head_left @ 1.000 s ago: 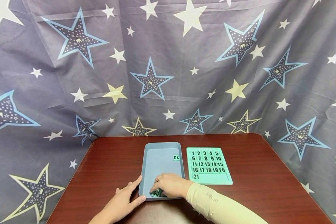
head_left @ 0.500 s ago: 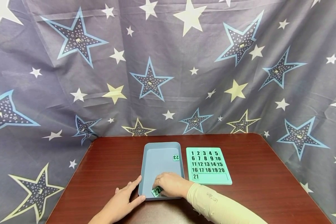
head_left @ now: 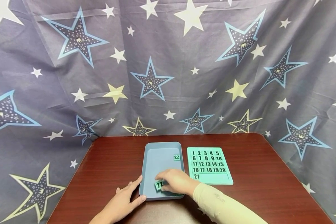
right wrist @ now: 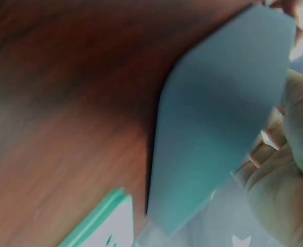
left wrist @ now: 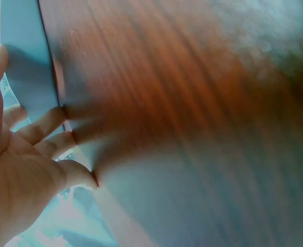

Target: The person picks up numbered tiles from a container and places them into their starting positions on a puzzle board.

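Observation:
The right hand (head_left: 175, 181) is inside the blue-grey tray (head_left: 154, 160), pinching a green number tile marked 22 (head_left: 158, 185) between thumb and fingers. Its number reads nearly upright. With fingers spread, the left hand (head_left: 122, 199) touches the tray's near left side. In the left wrist view that hand (left wrist: 28, 164) lies against the tray's wall (left wrist: 28, 67). Tile 23 (head_left: 176, 157) lies upside down by the tray's right wall. A green edge shows under the right palm, mostly hidden. From the right wrist, the tray's outer wall (right wrist: 213, 103) hides the fingertips and tile.
Right of the tray lies a mint-green number board (head_left: 217, 179) with tiles 1 to 21 set in rows; its bottom row has a bare stretch after 21. The reddish-brown wooden table (head_left: 114, 158) is backed by a grey star-patterned curtain (head_left: 168, 62).
The right hand has lifted tile 22 slightly, away from the tray's near end, and turned it more upright. Its forearm has shifted a little right. The left hand has stayed in place.

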`<act>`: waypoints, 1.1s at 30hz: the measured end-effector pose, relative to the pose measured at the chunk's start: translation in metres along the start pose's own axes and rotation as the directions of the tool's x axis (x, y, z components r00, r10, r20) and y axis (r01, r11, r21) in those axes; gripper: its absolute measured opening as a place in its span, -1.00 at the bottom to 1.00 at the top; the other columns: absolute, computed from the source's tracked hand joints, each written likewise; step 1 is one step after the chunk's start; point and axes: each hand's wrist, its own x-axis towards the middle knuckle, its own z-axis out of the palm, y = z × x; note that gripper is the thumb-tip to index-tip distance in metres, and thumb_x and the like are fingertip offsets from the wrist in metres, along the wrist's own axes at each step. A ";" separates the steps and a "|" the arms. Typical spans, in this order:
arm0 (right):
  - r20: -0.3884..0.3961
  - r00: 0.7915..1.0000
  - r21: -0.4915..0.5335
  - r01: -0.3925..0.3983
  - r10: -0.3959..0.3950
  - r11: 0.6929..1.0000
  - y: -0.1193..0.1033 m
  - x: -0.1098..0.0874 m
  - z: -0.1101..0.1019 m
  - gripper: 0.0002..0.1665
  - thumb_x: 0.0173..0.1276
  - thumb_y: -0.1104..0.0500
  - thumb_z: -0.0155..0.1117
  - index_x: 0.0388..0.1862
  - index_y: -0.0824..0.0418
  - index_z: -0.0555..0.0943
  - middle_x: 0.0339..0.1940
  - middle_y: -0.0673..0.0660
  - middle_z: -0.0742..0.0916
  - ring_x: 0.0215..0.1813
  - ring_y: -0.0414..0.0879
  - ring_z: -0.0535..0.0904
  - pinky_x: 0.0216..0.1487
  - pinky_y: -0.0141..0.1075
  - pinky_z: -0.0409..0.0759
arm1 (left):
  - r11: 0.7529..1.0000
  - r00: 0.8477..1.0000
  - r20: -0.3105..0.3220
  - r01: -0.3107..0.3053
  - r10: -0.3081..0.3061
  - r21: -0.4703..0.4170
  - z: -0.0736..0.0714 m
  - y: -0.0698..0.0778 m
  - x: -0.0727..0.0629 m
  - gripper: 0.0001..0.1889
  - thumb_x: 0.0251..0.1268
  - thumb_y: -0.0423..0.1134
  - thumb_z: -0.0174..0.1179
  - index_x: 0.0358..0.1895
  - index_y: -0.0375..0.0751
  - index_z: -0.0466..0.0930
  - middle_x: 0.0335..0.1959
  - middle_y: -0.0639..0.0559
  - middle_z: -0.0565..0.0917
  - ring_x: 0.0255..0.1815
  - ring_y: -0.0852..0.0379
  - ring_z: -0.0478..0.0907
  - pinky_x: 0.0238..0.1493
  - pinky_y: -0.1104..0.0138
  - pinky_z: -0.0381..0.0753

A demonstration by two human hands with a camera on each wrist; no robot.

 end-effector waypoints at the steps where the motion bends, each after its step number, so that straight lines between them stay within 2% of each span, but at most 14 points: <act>1: -0.023 1.000 0.023 -0.019 0.020 1.000 0.004 -0.004 -0.004 -0.48 0.39 0.06 0.58 0.31 0.03 0.71 0.13 -0.08 0.85 0.14 -0.21 0.77 0.26 -0.31 0.70 | 1.000 1.000 0.002 0.002 -0.002 -0.001 0.000 0.000 0.000 -0.10 0.43 0.39 0.24 0.73 0.17 0.20 0.62 -0.07 0.45 0.64 -0.41 0.33 0.43 -0.67 -0.01; 6: -0.166 0.982 0.162 -0.067 0.094 0.985 0.033 -0.038 -0.023 -0.39 0.36 0.15 0.58 0.36 0.17 0.64 0.04 0.06 0.86 0.03 -0.04 0.82 0.14 -0.16 0.77 | 1.000 1.000 0.012 0.004 -0.004 -0.005 0.001 -0.001 0.001 -0.09 0.43 0.40 0.24 0.73 0.18 0.19 0.63 -0.04 0.44 0.65 -0.41 0.31 0.45 -0.66 -0.05; 11: -0.281 0.937 0.244 -0.140 0.208 0.960 0.074 -0.088 -0.034 -0.38 0.32 0.22 0.61 0.33 0.24 0.62 -0.04 0.10 0.88 -0.01 0.05 0.83 0.10 -0.02 0.77 | 1.000 1.000 0.019 0.007 -0.007 -0.009 0.001 0.000 0.001 -0.09 0.43 0.40 0.24 0.73 0.19 0.18 0.63 -0.05 0.45 0.66 -0.41 0.30 0.46 -0.66 -0.07; 15: -0.301 0.901 0.241 -0.244 0.312 0.939 0.102 -0.126 -0.038 -0.38 0.29 0.23 0.62 0.31 0.25 0.63 -0.05 0.10 0.89 -0.01 0.05 0.84 0.08 -0.02 0.77 | 1.000 1.000 0.024 0.018 -0.018 -0.005 0.001 0.000 0.001 -0.09 0.43 0.40 0.24 0.73 0.20 0.18 0.62 -0.08 0.45 0.66 -0.41 0.29 0.46 -0.65 -0.07; 18: -0.286 0.886 0.245 -0.301 0.366 0.922 0.114 -0.147 -0.038 -0.37 0.28 0.22 0.63 0.31 0.26 0.64 -0.06 0.08 0.89 -0.01 0.03 0.84 0.04 -0.05 0.77 | 1.000 1.000 0.020 0.021 -0.021 0.000 0.001 0.000 0.002 -0.09 0.43 0.40 0.24 0.73 0.20 0.18 0.62 -0.08 0.45 0.66 -0.40 0.30 0.46 -0.64 -0.05; 23: -0.266 0.895 0.227 -0.304 0.359 0.925 0.117 -0.158 -0.035 -0.36 0.26 0.22 0.65 0.31 0.25 0.64 -0.06 0.05 0.89 0.00 -0.01 0.84 0.04 -0.07 0.78 | 1.000 1.000 0.007 0.021 -0.021 0.006 -0.001 0.002 0.001 -0.09 0.42 0.39 0.25 0.73 0.17 0.19 0.61 -0.09 0.47 0.65 -0.40 0.30 0.47 -0.64 -0.05; 28: -0.262 0.913 0.145 -0.282 0.312 0.948 0.110 -0.150 -0.028 -0.36 0.25 0.18 0.67 0.29 0.20 0.65 -0.07 0.00 0.88 0.01 -0.03 0.84 0.06 -0.05 0.77 | 1.000 1.000 0.005 0.020 -0.020 0.008 -0.002 0.003 0.000 -0.09 0.42 0.40 0.25 0.73 0.19 0.18 0.61 -0.08 0.47 0.66 -0.38 0.30 0.48 -0.63 -0.05; 33: -0.236 0.926 0.090 -0.282 0.295 0.955 0.105 -0.142 -0.023 -0.38 0.26 0.16 0.66 0.28 0.17 0.64 -0.07 -0.02 0.87 0.02 -0.03 0.83 0.07 -0.04 0.76 | 1.000 1.000 0.004 0.017 -0.017 0.008 0.000 0.002 0.000 -0.09 0.42 0.40 0.24 0.73 0.20 0.17 0.62 -0.07 0.45 0.66 -0.38 0.30 0.48 -0.63 -0.04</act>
